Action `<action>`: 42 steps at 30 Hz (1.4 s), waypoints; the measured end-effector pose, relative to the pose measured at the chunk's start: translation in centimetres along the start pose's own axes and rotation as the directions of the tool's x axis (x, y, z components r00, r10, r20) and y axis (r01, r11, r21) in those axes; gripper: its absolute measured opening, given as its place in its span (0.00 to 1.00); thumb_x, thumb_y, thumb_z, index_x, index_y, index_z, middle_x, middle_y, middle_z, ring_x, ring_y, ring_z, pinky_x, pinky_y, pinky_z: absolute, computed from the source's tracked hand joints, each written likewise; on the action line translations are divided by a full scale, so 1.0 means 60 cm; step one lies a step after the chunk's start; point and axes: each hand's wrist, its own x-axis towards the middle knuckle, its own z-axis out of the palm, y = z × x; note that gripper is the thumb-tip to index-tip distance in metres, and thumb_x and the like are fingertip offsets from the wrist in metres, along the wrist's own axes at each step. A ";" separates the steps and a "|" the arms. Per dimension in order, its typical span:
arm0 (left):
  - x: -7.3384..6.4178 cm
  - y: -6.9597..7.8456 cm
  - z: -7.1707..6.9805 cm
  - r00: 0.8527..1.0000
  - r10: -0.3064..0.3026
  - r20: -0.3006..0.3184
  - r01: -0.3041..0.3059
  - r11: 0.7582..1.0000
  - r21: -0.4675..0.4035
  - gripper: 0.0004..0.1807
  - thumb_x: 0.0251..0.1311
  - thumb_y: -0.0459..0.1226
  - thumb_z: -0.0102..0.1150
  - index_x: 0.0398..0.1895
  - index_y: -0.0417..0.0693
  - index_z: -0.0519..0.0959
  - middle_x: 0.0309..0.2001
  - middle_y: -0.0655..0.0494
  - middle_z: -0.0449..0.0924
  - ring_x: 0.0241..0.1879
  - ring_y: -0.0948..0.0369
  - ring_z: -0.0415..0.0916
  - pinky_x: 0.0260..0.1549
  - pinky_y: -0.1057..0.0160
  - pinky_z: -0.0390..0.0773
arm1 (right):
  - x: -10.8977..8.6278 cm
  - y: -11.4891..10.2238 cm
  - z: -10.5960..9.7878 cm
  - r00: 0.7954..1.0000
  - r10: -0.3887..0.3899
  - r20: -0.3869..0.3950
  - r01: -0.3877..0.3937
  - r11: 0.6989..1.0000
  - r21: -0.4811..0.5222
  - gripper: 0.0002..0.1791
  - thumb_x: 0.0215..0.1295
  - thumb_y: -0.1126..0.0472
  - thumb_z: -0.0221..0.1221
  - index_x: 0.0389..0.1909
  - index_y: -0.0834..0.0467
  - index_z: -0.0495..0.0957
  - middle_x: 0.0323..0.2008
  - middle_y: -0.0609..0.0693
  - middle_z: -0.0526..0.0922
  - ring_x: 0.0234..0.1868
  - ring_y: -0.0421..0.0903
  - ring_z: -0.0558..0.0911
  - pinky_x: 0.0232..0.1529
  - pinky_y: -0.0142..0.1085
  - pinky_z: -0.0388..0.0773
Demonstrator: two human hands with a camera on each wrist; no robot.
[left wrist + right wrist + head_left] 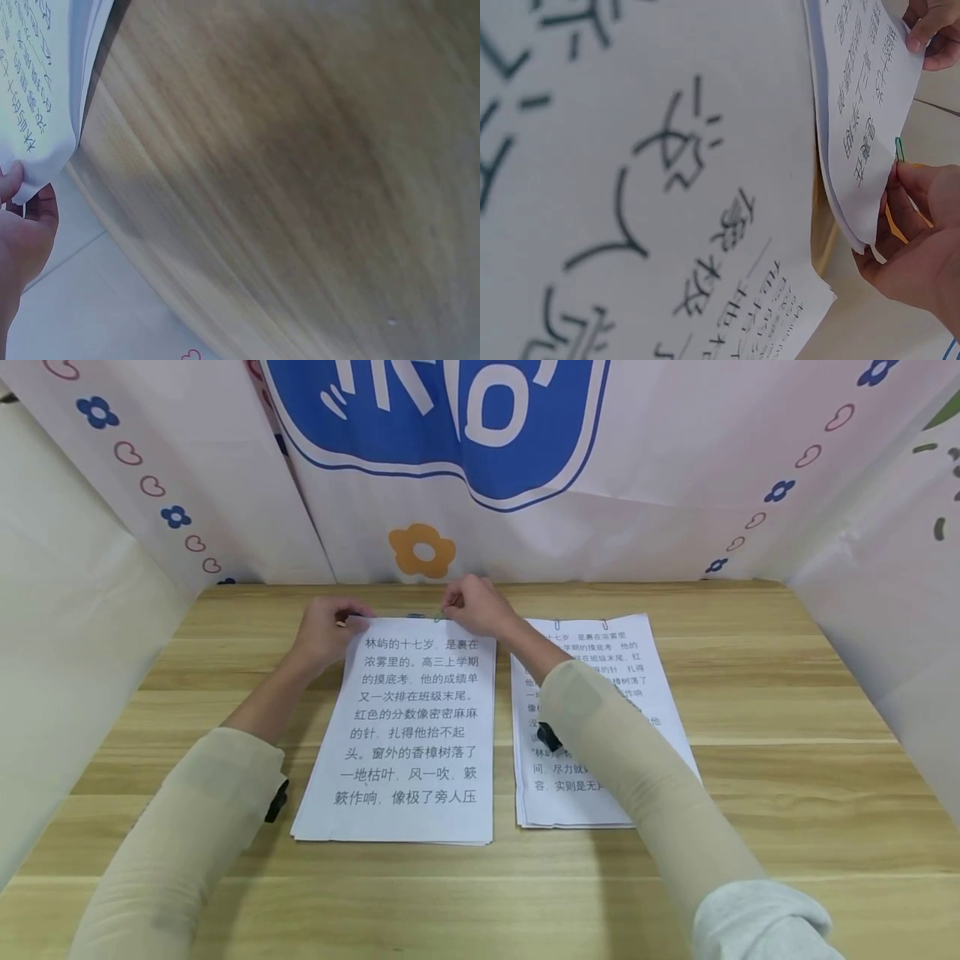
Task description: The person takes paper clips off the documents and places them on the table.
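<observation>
A stack of printed paper sheets (408, 718) lies on the table at left of centre, its top edge lifted a little. My left hand (326, 631) pinches the top left corner, thumb on the front and fingers behind, as the left wrist view shows. At the top edge, my right hand (480, 606) pinches a green paper clip (899, 148) between thumb and finger. The clip stands on the paper's edge, and the other fingers of that hand curl behind the sheets near the top right corner.
A second stack of printed sheets (600, 802) lies just to the right, partly under my right forearm. It bears a bluish paper clip (557, 625) and a reddish paper clip (604, 624) on its top edge. A printed cloth backdrop (600, 543) rises behind the wooden table (787, 710).
</observation>
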 end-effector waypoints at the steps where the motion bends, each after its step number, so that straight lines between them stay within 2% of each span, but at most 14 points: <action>1: 0.001 0.000 0.000 1.000 0.002 0.000 -0.002 1.000 0.000 0.10 0.68 0.20 0.55 0.48 0.28 0.83 0.50 0.31 0.82 0.47 0.44 0.78 0.34 0.75 0.71 | 0.000 0.002 0.000 1.000 0.002 -0.004 -0.002 1.000 0.015 0.05 0.72 0.67 0.62 0.40 0.62 0.86 0.39 0.54 0.86 0.42 0.47 0.82 0.47 0.35 0.80; 12: 0.004 -0.002 0.004 1.000 -0.009 0.008 0.009 1.000 0.017 0.10 0.68 0.19 0.54 0.48 0.28 0.82 0.51 0.32 0.82 0.47 0.45 0.77 0.37 0.72 0.71 | -0.002 0.009 0.001 0.998 0.064 -0.022 -0.060 0.986 0.156 0.06 0.74 0.70 0.59 0.43 0.66 0.84 0.39 0.59 0.87 0.41 0.50 0.86 0.46 0.34 0.83; 20: 0.003 -0.003 0.007 1.000 -0.016 0.019 0.016 1.000 0.024 0.10 0.68 0.20 0.54 0.48 0.28 0.82 0.50 0.31 0.81 0.48 0.44 0.77 0.38 0.70 0.72 | -0.002 0.008 0.003 0.994 0.097 -0.041 -0.089 0.981 0.174 0.06 0.74 0.69 0.59 0.44 0.65 0.84 0.36 0.57 0.87 0.38 0.48 0.86 0.42 0.33 0.82; 25: 0.005 -0.001 0.010 0.999 -0.020 0.028 0.019 0.999 0.032 0.11 0.68 0.20 0.53 0.49 0.28 0.82 0.50 0.32 0.81 0.48 0.44 0.76 0.42 0.64 0.73 | 0.002 0.006 0.005 0.988 0.137 -0.068 -0.128 0.984 0.127 0.06 0.73 0.67 0.60 0.42 0.63 0.85 0.36 0.54 0.88 0.37 0.46 0.86 0.40 0.33 0.81; 32: 0.008 0.002 0.015 0.998 -0.046 0.047 0.044 0.998 0.037 0.12 0.69 0.20 0.52 0.51 0.29 0.81 0.52 0.33 0.80 0.50 0.45 0.74 0.47 0.55 0.73 | 0.008 0.003 0.008 0.977 0.190 -0.094 -0.187 0.981 0.043 0.07 0.74 0.63 0.61 0.40 0.59 0.87 0.41 0.51 0.87 0.41 0.45 0.81 0.41 0.35 0.78; 35: 0.010 0.002 0.017 0.997 -0.060 0.053 0.058 0.997 0.044 0.12 0.70 0.20 0.52 0.51 0.30 0.81 0.52 0.34 0.79 0.50 0.45 0.73 0.48 0.54 0.73 | 0.009 0.002 0.011 0.974 0.204 -0.099 -0.200 0.979 0.041 0.07 0.73 0.63 0.60 0.40 0.59 0.87 0.42 0.51 0.86 0.41 0.45 0.80 0.41 0.35 0.77; 42: 0.013 0.001 0.022 0.997 -0.053 0.055 0.049 0.997 0.067 0.12 0.69 0.20 0.51 0.49 0.30 0.82 0.51 0.34 0.80 0.48 0.46 0.72 0.46 0.54 0.71 | 0.011 0.001 0.016 0.965 0.237 -0.111 -0.235 0.972 0.031 0.08 0.72 0.63 0.60 0.36 0.59 0.88 0.40 0.50 0.86 0.40 0.44 0.79 0.37 0.33 0.74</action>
